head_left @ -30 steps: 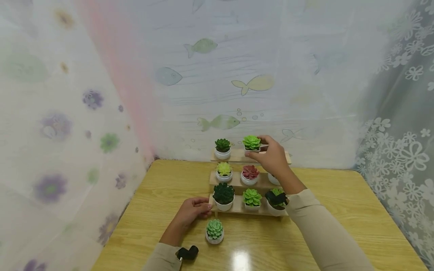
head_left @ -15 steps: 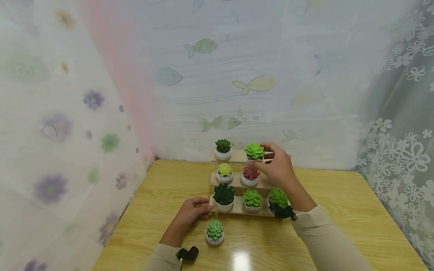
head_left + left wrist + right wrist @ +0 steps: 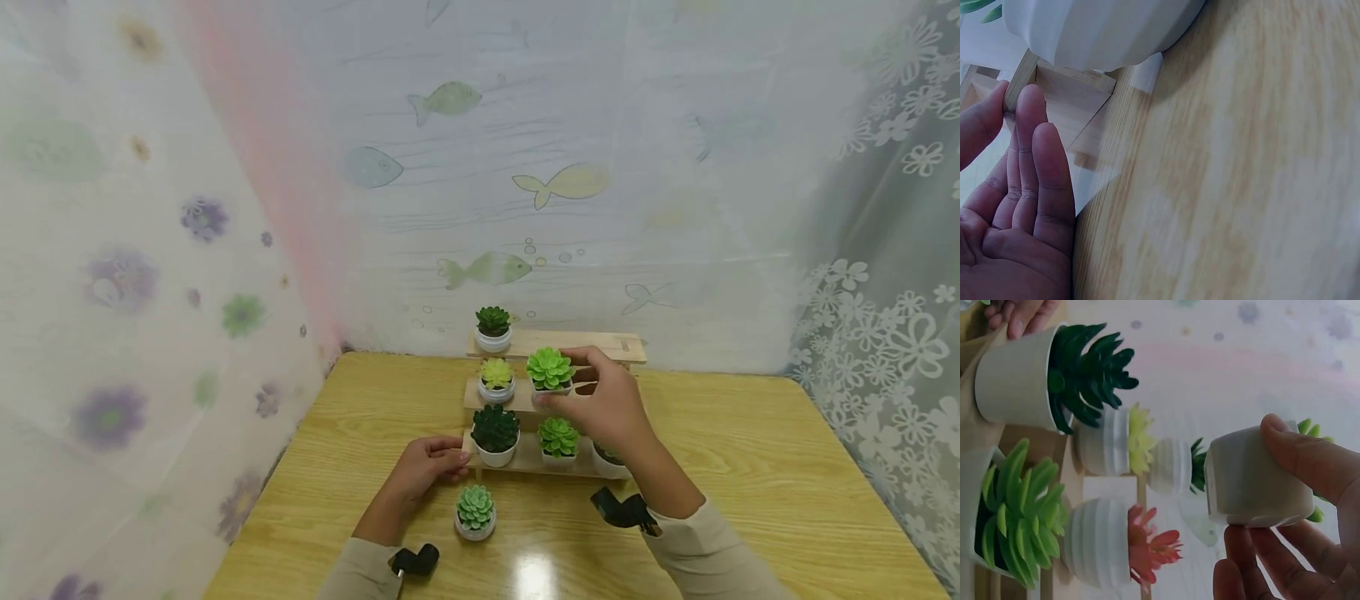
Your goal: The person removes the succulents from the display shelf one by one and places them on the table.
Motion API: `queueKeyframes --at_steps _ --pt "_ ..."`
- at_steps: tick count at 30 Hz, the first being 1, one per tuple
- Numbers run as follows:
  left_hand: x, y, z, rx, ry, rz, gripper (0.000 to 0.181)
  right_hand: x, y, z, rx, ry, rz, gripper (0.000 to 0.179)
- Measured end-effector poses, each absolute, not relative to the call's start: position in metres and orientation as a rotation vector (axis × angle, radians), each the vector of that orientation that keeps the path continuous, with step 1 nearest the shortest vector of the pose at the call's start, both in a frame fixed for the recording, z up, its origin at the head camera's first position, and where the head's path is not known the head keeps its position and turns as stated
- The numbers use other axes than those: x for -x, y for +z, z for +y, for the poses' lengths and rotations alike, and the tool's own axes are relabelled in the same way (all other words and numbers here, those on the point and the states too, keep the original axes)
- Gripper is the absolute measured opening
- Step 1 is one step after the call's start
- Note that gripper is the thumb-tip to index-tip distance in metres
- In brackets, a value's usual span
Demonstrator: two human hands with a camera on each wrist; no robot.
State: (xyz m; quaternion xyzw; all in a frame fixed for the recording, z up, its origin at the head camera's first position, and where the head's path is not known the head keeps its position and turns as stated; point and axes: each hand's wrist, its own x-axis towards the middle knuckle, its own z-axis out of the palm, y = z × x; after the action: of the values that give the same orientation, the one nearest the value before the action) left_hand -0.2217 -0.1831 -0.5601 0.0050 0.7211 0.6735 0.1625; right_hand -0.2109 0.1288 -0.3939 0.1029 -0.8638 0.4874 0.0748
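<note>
My right hand [image 3: 607, 408] grips a bright green potted succulent [image 3: 550, 368] by its square white pot, thumb on one side and fingers on the other. It hangs in front of the middle tier of a wooden three-tier plant stand [image 3: 577, 343]. In the head view it hides the red succulent [image 3: 1150, 547], which the right wrist view shows on that tier. At the lower tier's left end, my left hand [image 3: 420, 475] pinches the board edge [image 3: 1021, 81] between thumb and finger. The bottom right pot is partly covered by my right hand.
A dark green succulent [image 3: 495, 429] and a light green one [image 3: 558, 437] stand on the lower tier. Yellow-green [image 3: 496, 375] and small dark green [image 3: 492, 322] plants sit above. A pale green succulent [image 3: 475, 510] stands on the table [image 3: 337, 417] before the stand.
My right hand has brought the bright green succulent from the top tier down and nearer, baring that tier's right part. The left hand stays at the lower board's end.
</note>
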Motion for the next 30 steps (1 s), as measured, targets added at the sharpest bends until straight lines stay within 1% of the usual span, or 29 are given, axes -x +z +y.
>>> queueKeyframes --at_steps 14,26,30 --pt "0.221 -0.56 -0.181 -0.007 1.93 2.064 0.045 0.188 -0.416 0.124 -0.341 1.552 -2.562 0.07" --pt "0.222 -0.562 -0.182 0.007 1.953 2.041 0.046 0.173 -0.435 0.118 -0.287 1.626 -2.593 0.076" --pt "0.222 -0.563 -0.182 0.01 1.947 2.043 0.046 0.169 -0.438 0.116 -0.282 1.626 -2.598 0.075"
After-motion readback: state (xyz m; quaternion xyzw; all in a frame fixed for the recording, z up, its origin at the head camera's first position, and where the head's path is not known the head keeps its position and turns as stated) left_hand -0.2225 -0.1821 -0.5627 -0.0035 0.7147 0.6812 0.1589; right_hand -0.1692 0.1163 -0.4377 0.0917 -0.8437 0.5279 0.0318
